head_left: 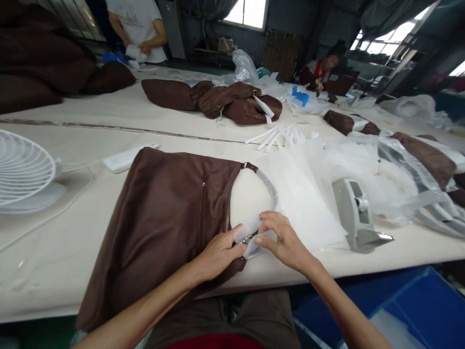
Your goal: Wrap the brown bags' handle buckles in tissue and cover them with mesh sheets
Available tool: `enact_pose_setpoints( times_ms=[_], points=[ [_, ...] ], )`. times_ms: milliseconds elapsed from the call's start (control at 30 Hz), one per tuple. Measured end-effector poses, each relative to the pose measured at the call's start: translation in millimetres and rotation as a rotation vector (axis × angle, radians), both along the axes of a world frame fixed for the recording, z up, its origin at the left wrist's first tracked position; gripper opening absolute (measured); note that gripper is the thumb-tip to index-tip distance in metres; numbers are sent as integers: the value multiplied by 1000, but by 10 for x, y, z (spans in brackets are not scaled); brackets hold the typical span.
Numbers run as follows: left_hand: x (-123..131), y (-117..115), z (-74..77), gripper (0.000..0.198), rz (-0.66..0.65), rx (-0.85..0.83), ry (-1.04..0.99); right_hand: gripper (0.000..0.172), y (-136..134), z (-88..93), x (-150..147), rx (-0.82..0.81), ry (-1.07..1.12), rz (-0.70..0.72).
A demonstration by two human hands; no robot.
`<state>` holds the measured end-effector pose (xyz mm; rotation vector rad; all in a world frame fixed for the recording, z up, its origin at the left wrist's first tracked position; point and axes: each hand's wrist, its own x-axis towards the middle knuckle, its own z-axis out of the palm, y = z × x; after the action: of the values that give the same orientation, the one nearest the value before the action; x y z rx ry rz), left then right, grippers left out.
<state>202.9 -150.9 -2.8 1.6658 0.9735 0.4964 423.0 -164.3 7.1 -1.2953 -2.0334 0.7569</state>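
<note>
Workshop, long cloth-covered table (54, 271). More brown bags (232, 102) lay further up it, and two other people worked at the far end.

The brown bag (163, 218) lay flat right in front of the person, its near end hanging over the table edge. Long axis ran away from the person, far end leaning slightly right. The zip edge faced right. The strap (271, 188) arced out on that side, from a metal ring at the far corner back round to the near corner. Most of the arc was already sleeved in white.

Left hand (218, 254) was closed, thumb and fingers pinching the white wrap (250, 232) at the strap's near end, against the bag corner. Right hand (285, 242) pinched the same piece from the other side, fingertips curled over it. Neither hand was spread; both were in a fine grip.

My read: the step was covering the last bare bit of strap and its buckle hardware. The metal under the wrap was mostly hidden.

The next move would call for keeping the wrap taut round the strap with one hand and freeing the other. The tape dispenser (354, 215) stood near on the right, beyond a stack of translucent sheets (305, 194).

A wire fan guard (22, 169) sat well apart on the left.
</note>
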Motion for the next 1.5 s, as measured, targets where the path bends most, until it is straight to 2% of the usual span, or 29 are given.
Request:
enact_pose_setpoints(
  times_ms=[133, 233, 333, 400, 467, 533, 567, 700, 833, 1033, 1200, 1300, 1500],
  points=[
    [-25, -15, 12, 41, -45, -6, -43, 12, 36, 46, -42, 0, -30, -41],
    [-7, -37, 13, 58, 31, -13, -8, 13, 57, 56, -73, 23, -28, -47],
    [16, -46, -1, 51, 110, -77, -68, 16, 54, 86, -75, 11, -32, -62],
    [22, -41, -1, 46, 92, -143, -154, 21, 53, 125, -45, -31, -44, -105],
    [25, -33, 16, 45, 70, -203, -207, 44, 77, 179, 8, -85, -64, -126],
    [30, -26, 46, 42, 56, -244, -231, 71, 140, 241, 70, -125, -109, -79],
    [33, -23, 63, 41, 48, -255, -237, 73, 186, 272, 98, -130, -148, -24],
    [39, -13, 123, 37, 4, -267, -234, 37, 383, 336, 171, -132, -223, 249],
    [24, -20, 158, 33, 17, -223, -205, 23, 454, 262, 200, -325, -24, 407],
    [0, -65, 163, 30, 199, -182, -250, 26, 377, 135, 227, -367, 194, 373],
    [3, -94, 115, 24, 280, -199, -266, 33, 373, 129, 252, -317, 219, 496],
    [-4, -89, 72, 25, 264, -230, -246, 37, 368, 97, 268, -282, 229, 523],
    [-131, -26, 59, 28, 121, -388, -257, 30, 309, 8, 263, -116, 227, 491]
  ],
)
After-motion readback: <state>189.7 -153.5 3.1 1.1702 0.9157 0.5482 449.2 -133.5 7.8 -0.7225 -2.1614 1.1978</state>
